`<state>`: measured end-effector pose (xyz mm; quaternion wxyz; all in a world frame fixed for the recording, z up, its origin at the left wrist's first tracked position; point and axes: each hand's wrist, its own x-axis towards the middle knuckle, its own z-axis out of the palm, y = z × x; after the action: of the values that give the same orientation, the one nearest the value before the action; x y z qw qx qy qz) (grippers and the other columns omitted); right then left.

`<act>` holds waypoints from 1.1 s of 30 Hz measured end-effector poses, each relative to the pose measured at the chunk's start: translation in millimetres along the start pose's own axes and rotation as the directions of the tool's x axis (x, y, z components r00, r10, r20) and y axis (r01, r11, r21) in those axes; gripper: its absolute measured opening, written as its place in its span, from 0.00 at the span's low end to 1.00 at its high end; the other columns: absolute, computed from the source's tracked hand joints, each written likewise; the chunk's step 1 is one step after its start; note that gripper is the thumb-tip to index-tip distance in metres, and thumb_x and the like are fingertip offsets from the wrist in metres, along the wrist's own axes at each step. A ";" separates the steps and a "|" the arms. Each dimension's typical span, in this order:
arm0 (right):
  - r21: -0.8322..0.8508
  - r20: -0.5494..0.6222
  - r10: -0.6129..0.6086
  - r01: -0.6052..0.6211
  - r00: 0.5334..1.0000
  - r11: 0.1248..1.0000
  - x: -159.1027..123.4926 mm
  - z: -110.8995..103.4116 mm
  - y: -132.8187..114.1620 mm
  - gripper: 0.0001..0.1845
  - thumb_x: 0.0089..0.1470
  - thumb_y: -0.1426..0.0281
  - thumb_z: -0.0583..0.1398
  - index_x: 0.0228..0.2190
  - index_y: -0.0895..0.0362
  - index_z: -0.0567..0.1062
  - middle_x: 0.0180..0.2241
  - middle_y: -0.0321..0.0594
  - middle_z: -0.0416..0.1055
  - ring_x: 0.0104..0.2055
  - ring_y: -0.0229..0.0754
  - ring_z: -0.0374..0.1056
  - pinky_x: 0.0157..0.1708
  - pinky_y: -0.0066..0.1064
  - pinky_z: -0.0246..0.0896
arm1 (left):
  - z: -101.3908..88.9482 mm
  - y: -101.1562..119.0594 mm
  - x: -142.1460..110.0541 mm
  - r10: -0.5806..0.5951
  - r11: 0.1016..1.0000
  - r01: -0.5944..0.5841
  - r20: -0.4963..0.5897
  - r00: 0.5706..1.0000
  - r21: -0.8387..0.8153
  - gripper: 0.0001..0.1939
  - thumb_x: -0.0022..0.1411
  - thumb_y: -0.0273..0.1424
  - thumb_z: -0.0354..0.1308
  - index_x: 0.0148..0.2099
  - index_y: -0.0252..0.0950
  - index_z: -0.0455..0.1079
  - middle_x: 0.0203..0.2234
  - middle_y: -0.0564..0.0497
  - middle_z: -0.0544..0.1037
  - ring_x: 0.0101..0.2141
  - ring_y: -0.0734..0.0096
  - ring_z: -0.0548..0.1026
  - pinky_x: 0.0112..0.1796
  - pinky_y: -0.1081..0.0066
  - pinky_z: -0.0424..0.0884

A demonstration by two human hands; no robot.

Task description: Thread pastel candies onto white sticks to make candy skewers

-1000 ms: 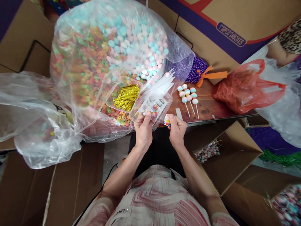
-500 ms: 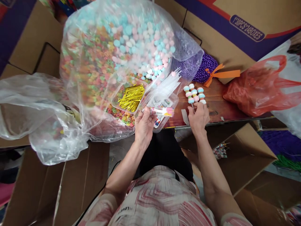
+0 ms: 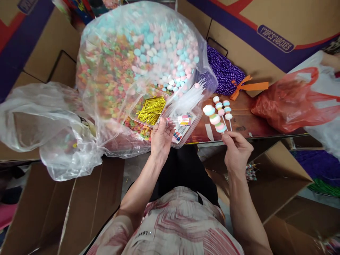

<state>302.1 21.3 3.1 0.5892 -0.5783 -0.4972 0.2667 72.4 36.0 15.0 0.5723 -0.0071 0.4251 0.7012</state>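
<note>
My right hand (image 3: 237, 148) pinches the stick of a marshmallow skewer (image 3: 214, 119) threaded with white, blue and pink pieces, raised off the table. Two similar skewers (image 3: 226, 109) lie on the table behind it. Over a clear plastic tray (image 3: 195, 129), my left hand (image 3: 161, 136) is closed on a small clear packet (image 3: 182, 120) with a pink and yellow print. White sticks (image 3: 190, 95) fan out above that tray. Just left of them, gold twist ties (image 3: 151, 110) fill another clear tray.
A big clear bag (image 3: 106, 67) of pastel marshmallows and colourful rings covers the table's left side. Purple bead strings (image 3: 225, 72) with an orange ribbon and a red plastic bag (image 3: 287, 99) sit to the right. Open cardboard boxes (image 3: 284, 184) stand below the table edge.
My right hand has lifted one skewer from beside the other two and drawn it toward me and slightly right. My left hand keeps the packet, nearly in place.
</note>
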 end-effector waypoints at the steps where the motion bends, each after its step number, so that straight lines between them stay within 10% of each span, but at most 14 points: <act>1: -0.008 0.026 -0.025 0.025 0.999 1.000 -5.0 -3.6 -5.8 0.07 0.55 0.63 0.70 0.31 0.54 0.83 0.28 0.35 0.77 0.31 0.41 0.71 0.34 0.35 0.67 | -0.6 -0.6 0.5 0.007 1.000 -0.007 0.002 1.000 0.001 0.21 0.52 0.44 0.80 0.32 0.36 0.75 0.25 0.56 0.81 0.27 0.78 0.80 0.36 0.75 0.74; 13: -0.186 0.279 -0.210 0.267 0.937 0.946 -9.0 -20.3 -29.9 0.05 0.60 0.66 0.68 0.31 0.50 0.83 0.31 0.37 0.81 0.34 0.44 0.75 0.41 0.39 0.68 | 0.7 5.2 -9.1 0.066 0.996 -0.069 0.037 0.997 0.058 0.24 0.46 0.43 0.83 0.29 0.37 0.72 0.25 0.56 0.81 0.26 0.77 0.79 0.33 0.75 0.74; 33: -0.160 0.450 -0.004 0.085 0.893 0.983 -18.4 -6.0 -29.8 0.10 0.61 0.66 0.64 0.28 0.53 0.79 0.26 0.33 0.73 0.29 0.39 0.67 0.32 0.31 0.61 | -19.8 -8.9 5.5 0.360 0.878 -0.392 0.162 0.919 0.275 0.28 0.49 0.56 0.76 0.34 0.37 0.75 0.27 0.55 0.80 0.28 0.76 0.78 0.31 0.76 0.76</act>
<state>293.0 -3.2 27.2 0.4117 -0.5394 -0.6542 0.3340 68.2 28.3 -5.6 0.4412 0.2003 0.4893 0.7251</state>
